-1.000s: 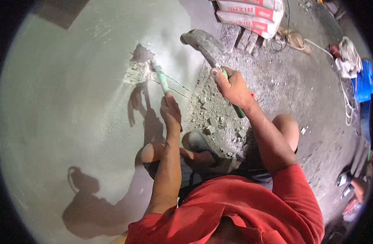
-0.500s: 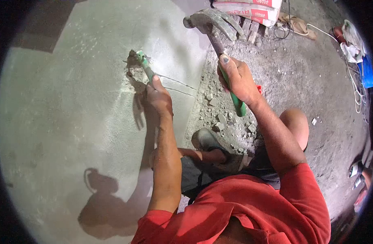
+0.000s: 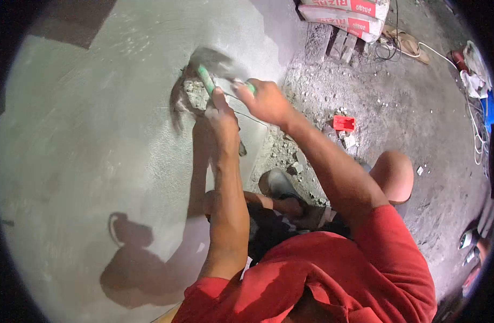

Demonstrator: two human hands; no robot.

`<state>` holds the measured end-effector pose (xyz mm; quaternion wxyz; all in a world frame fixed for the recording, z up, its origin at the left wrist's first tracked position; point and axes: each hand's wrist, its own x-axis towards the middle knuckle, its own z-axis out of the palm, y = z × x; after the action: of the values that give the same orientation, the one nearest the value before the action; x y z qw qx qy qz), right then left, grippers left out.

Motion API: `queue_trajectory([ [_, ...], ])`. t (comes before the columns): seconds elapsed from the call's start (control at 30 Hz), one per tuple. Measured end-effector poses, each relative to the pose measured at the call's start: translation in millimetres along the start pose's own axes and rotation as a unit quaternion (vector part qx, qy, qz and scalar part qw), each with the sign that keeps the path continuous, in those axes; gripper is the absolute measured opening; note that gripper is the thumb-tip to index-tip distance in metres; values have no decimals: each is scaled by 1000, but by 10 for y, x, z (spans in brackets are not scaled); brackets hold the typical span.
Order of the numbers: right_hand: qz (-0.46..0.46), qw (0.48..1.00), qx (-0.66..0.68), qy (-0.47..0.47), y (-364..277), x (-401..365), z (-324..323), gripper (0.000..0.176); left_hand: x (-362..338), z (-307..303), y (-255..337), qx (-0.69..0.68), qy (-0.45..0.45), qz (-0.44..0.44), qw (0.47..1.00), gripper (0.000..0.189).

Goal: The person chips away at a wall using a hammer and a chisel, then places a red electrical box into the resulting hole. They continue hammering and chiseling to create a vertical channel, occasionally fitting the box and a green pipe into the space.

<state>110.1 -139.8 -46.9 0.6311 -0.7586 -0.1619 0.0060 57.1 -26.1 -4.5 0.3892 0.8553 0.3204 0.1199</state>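
My left hand [image 3: 223,119] is closed around a green-handled chisel [image 3: 206,81], held slanting against the grey plastered wall [image 3: 123,161]. The chisel's green end lies over a rough broken hollow [image 3: 195,96] in the plaster. A dark, flat piece shows just below my left wrist. My right hand [image 3: 266,103] grips a claw hammer [image 3: 251,86] by its green handle. The hammer's head is smeared by motion close to the green end of the chisel. Thin cut lines run across the wall from the hollow toward its edge, partly behind my hands.
Rubble [image 3: 290,156] lies along the wall's foot, near my shoe [image 3: 279,184]. A red plastic box [image 3: 344,123] sits on the rough floor. Printed sacks [image 3: 344,19] rest on wooden slats [image 3: 343,46] at the back. A white cord [image 3: 475,129] and bags lie to the right.
The raised hammer has swung down and left to the chisel. My left hand and the chisel appear slightly farther right as the view shifted. The red box is now uncovered.
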Motion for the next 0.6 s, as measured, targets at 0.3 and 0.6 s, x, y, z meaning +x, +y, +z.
queue_trajectory([
  [0.3,-187,949,236,90,-641,-311,-345,61,-21,51,52,-40,42,34,998,65],
  [0.6,-8,999,32,20,-340,-112,-416,61,-61,-20,127,-148,-33,-39,988,64],
])
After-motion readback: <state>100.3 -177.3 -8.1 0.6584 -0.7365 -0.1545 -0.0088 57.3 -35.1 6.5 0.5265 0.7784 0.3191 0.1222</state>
